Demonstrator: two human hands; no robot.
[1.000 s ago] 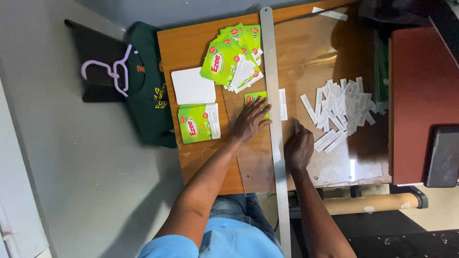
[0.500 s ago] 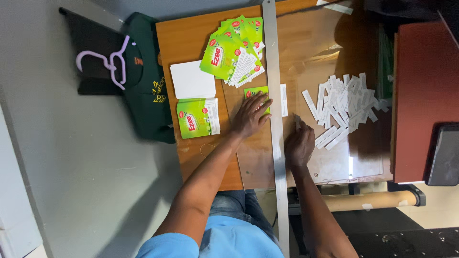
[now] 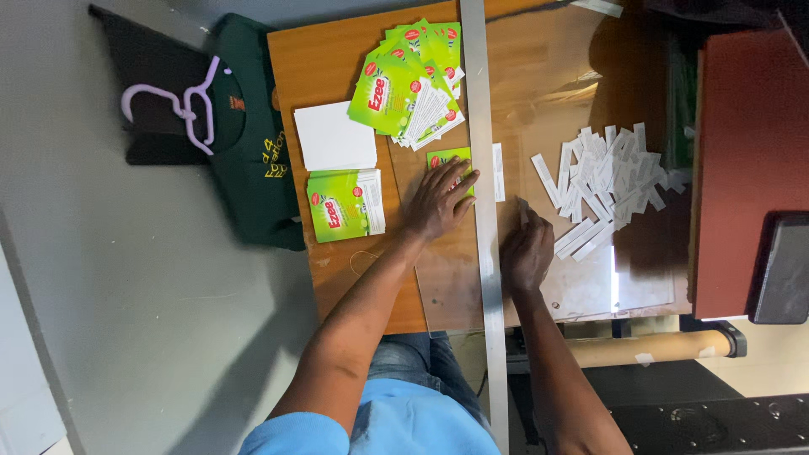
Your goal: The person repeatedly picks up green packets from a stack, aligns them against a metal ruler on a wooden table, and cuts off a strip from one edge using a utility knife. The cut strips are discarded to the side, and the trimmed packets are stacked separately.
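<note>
**Hands steady at the cutting rule**

Little has moved since a second ago: both hands keep their places, and only the view has drifted a touch. The left hand (image 3: 438, 202) lies flat, fingers spread apart, pressing a small green printed card (image 3: 448, 160) onto the wooden surface (image 3: 337, 278), just beside the long metal straightedge (image 3: 479, 227). The right hand (image 3: 527, 253) rests on the far side of that rule with fingers curled together; whether it grips a blade I cannot tell.

The card looks light, thin and slippery on the smooth sheet beneath it, so it likely needs a flat palm pressing down rather than a pinch; to lift it, an edge or corner is the place to take.

Above the card a fanned stack of green and white printed cards (image 3: 413, 84) leans against the rule. To the left lie a plain white rectangle of card (image 3: 334, 136) and a neat pile of green cards (image 3: 345, 205). Right of the rule, a heap of narrow white paper strips (image 3: 602, 181) lies scattered.
</note>
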